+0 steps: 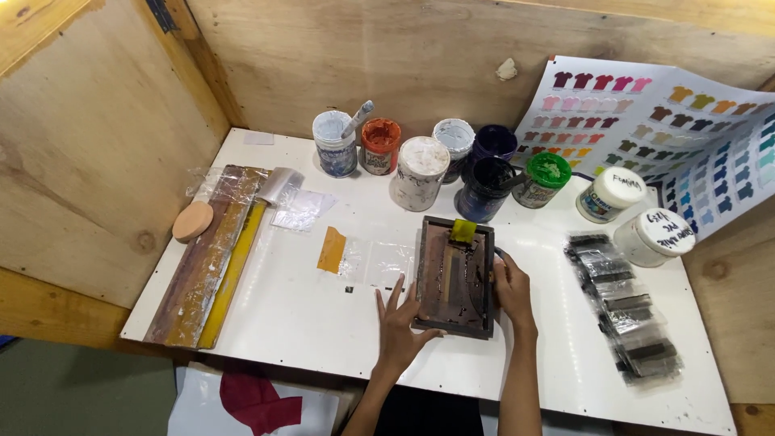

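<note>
A small dark rectangular printing screen frame [454, 277] lies flat on the white table [291, 307] near the front edge. A dab of yellow-green ink [462, 231] sits at its far end. My left hand [399, 324] rests spread on the table, fingers touching the frame's near left corner. My right hand [513, 289] holds the frame's right side. Clear plastic sheets [379, 260] with an orange-brown patch [331, 249] lie just left of the frame.
Several paint jars [420, 172] stand along the back, one with a stick in it [335, 142]. A colour chart [662, 129] leans at the back right. Dark packets in plastic [626, 307] lie right. Long squeegees [211, 257] and a round sponge [193, 220] lie left.
</note>
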